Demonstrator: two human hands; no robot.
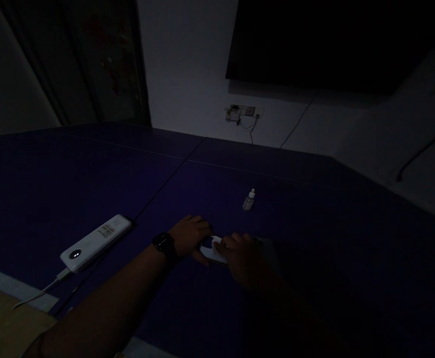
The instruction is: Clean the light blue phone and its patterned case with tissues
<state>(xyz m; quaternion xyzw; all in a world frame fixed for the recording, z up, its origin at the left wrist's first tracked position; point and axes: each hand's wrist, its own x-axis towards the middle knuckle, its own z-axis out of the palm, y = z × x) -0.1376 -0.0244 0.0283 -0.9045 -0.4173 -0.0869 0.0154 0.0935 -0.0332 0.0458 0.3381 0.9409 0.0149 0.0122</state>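
Observation:
Low light hides much detail. My left hand (190, 237), with a dark watch on the wrist, rests on the blue surface. Its thumb and fingers close around the left end of a flat white object (209, 252), whose kind I cannot make out. My right hand (242, 256) is at the object's right side, fingers bent and closed on a small white piece (216, 240) pressed against it. A dim greyish flat thing (268, 248) shows just beyond the right hand, partly hidden. Past both hands stands a small clear dropper bottle (248, 202) with a white top.
On the left lies a white power bank (96, 242) with a lit display and a white cable (40, 298) plugged into its end. A thin dark line crosses the blue surface (158, 174). Wall sockets (245, 110) with cords and a large dark screen (314, 44) are behind.

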